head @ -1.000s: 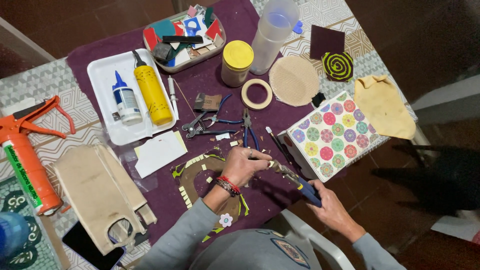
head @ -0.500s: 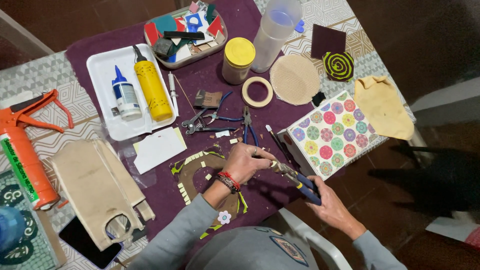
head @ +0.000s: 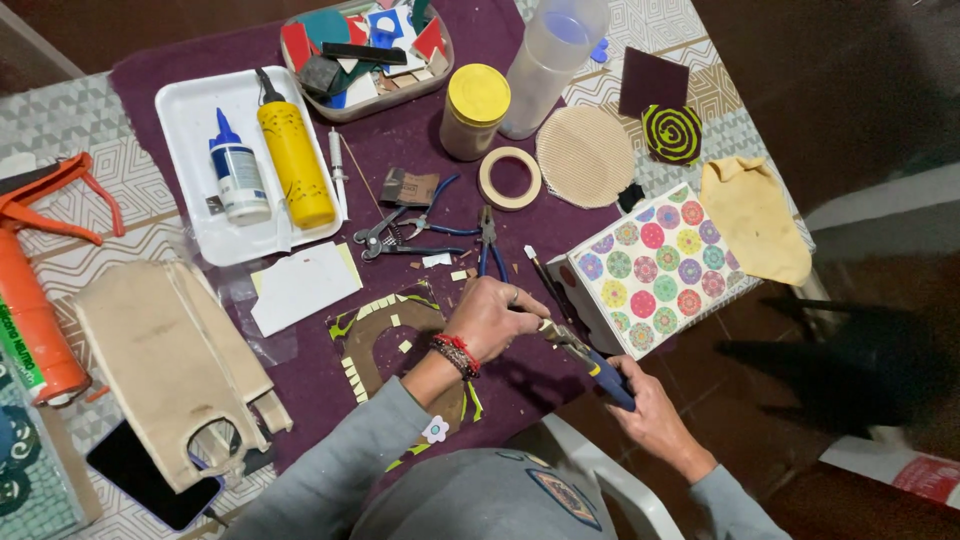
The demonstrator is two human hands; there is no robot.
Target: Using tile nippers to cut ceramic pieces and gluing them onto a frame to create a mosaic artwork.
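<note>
Close by the table's near edge: blue-handled nippers (head: 585, 360), gripped in the closed right hand (head: 650, 415), metal jaws meeting the curled left hand (head: 490, 318). Underneath, brown curved mosaic board (head: 385, 345) studded with pale square chips, on purple cloth (head: 400, 140). Beyond, floral-patterned box (head: 655, 265), loose pliers (head: 488, 240).

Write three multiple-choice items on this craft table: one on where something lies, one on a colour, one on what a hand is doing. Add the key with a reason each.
1. Where does the yellow bottle lie?
A. On the white tray
B. On the floral box
C. Inside the tape ring

2. What colour is the jar lid?
A. Red
B. Yellow
C. Green

3. What is the right hand doing?
A. Resting flat on the cloth
B. Lifting the jar
C. Gripping the blue-handled nippers

Key: 1 A, the bottle lies in the tray beside a small white glue bottle. 2 B, the round lid is plainly yellow. 3 C, its fingers close on the blue handles, while the left hand meets the tool's tip.
</note>
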